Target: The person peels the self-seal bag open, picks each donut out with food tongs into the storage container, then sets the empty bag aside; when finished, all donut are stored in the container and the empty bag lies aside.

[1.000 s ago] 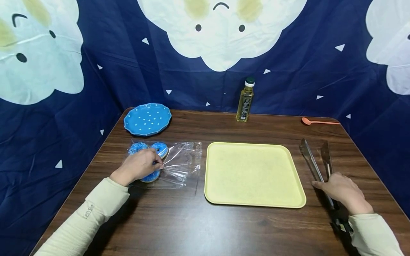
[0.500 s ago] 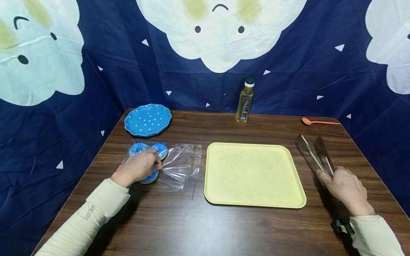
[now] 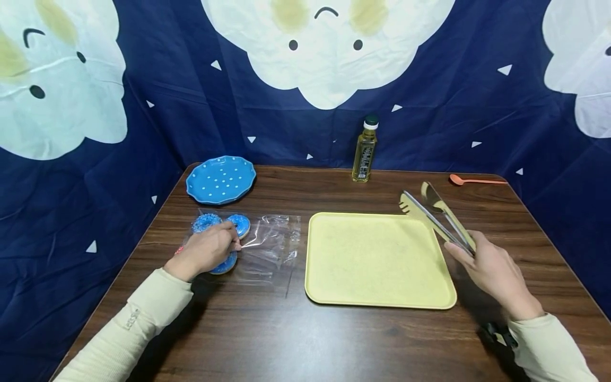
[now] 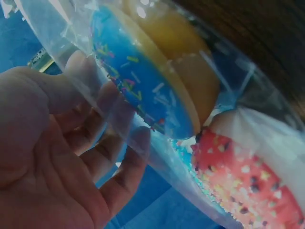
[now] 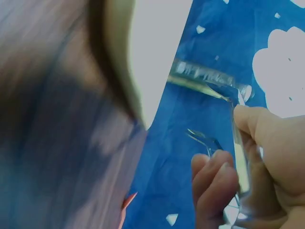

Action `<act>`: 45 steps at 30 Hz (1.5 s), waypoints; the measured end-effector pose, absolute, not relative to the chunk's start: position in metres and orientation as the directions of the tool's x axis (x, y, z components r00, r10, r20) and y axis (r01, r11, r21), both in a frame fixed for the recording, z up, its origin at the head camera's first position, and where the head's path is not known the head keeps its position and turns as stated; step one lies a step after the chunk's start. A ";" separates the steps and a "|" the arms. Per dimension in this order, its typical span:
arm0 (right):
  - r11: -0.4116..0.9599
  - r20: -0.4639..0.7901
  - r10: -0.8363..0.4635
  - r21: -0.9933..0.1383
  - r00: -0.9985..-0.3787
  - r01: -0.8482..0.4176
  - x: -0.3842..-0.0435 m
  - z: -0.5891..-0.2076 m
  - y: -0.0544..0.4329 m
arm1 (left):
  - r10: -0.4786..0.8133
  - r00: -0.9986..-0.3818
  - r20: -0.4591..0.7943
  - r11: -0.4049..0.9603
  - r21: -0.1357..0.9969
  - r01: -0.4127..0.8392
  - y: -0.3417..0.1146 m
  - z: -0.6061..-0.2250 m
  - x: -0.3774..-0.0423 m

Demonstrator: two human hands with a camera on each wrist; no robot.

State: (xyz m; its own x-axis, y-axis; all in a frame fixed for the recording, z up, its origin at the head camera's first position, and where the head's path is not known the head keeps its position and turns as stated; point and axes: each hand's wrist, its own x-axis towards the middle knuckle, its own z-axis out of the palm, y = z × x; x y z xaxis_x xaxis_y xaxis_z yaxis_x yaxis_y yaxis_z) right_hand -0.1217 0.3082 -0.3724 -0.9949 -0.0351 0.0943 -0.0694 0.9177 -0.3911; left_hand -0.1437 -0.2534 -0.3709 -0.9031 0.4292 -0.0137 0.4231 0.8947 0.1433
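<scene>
My left hand (image 3: 207, 249) pinches a clear plastic bag (image 3: 269, 254) lying at the left of the table. Inside the bag are doughnuts: a blue-iced doughnut (image 3: 237, 225) in the head view, and a red-iced doughnut (image 4: 250, 183) with sprinkles in the left wrist view. The hand partly covers them from above. My right hand (image 3: 498, 270) grips metal tongs (image 3: 452, 218), raised with their arms spread. One tip has prongs, and the ends point away to the upper left, overlapping the tray's far right corner in the head view. Nothing is between the tips.
A yellow tray (image 3: 372, 260) lies mid-table, between the bag and the right hand. At the back left sits a blue dotted plate (image 3: 220, 180). An oil bottle (image 3: 365, 156) stands at the back edge, with an orange spoon (image 3: 477, 182) at the back right.
The right hand has lifted the tongs from the table's right side and swung them left toward the tray. The left hand stays nearly still on the bag.
</scene>
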 end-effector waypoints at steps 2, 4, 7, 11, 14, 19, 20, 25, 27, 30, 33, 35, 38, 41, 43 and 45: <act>0.910 0.120 -0.079 -0.397 -0.990 -0.121 -0.123 -0.369 0.299 | 0.419 -0.907 -0.038 0.901 0.141 0.411 -0.253 -0.369 -0.142; 0.903 0.139 -0.119 -0.397 -0.983 -0.165 -0.124 -0.365 0.291 | 0.425 -0.903 -0.063 0.900 0.134 0.415 -0.253 -0.366 -0.141; 0.889 0.148 -0.175 -0.400 -0.973 -0.221 -0.126 -0.361 0.278 | 0.441 -0.891 -0.104 0.895 0.129 0.428 -0.255 -0.361 -0.142; 0.859 0.153 -0.257 -0.417 -0.954 -0.298 -0.130 -0.359 0.259 | 0.445 -0.888 -0.119 0.891 0.160 0.425 -0.257 -0.362 -0.143; 0.832 0.145 -0.322 -0.429 -0.936 -0.353 -0.135 -0.359 0.244 | 0.430 -0.896 -0.110 0.895 0.182 0.407 -0.258 -0.365 -0.144; 0.809 0.129 -0.382 -0.432 -0.915 -0.399 -0.141 -0.363 0.220 | 0.406 -0.910 -0.085 0.900 0.207 0.383 -0.260 -0.368 -0.146; 0.803 0.133 -0.394 -0.432 -0.910 -0.411 -0.142 -0.364 0.216 | 0.401 -0.912 -0.081 0.902 0.210 0.378 -0.261 -0.368 -0.146; 0.777 0.145 -0.440 -0.433 -0.886 -0.457 -0.144 -0.366 0.200 | 0.440 -0.897 -0.039 0.880 0.221 0.421 -0.262 -0.370 -0.147; 0.772 0.143 -0.450 -0.434 -0.881 -0.465 -0.144 -0.366 0.197 | 0.482 -0.876 -0.015 0.858 0.209 0.468 -0.262 -0.370 -0.147; 0.764 0.140 -0.462 -0.438 -0.876 -0.473 -0.144 -0.366 0.193 | 0.532 -0.847 0.008 0.833 0.171 0.525 -0.262 -0.372 -0.147; 0.758 0.149 -0.472 -0.435 -0.869 -0.486 -0.144 -0.366 0.190 | 0.573 -0.819 0.025 0.811 0.128 0.571 -0.261 -0.375 -0.146; 0.754 0.157 -0.477 -0.433 -0.865 -0.494 -0.145 -0.367 0.188 | 0.586 -0.810 0.041 0.802 0.115 0.586 -0.260 -0.378 -0.145; 0.745 0.166 -0.487 -0.433 -0.858 -0.507 -0.145 -0.368 0.186 | 0.584 -0.810 0.062 0.802 0.111 0.587 -0.259 -0.381 -0.144; 0.739 0.167 -0.494 -0.436 -0.853 -0.513 -0.145 -0.368 0.183 | 0.575 -0.815 0.066 0.807 0.121 0.579 -0.259 -0.384 -0.143; 0.737 0.162 -0.498 -0.438 -0.852 -0.514 -0.145 -0.368 0.180 | 0.576 -0.815 0.064 0.806 0.127 0.579 -0.259 -0.385 -0.143; 0.738 0.156 -0.499 -0.439 -0.853 -0.512 -0.144 -0.367 0.179 | 0.578 -0.813 0.071 0.803 0.130 0.582 -0.258 -0.385 -0.142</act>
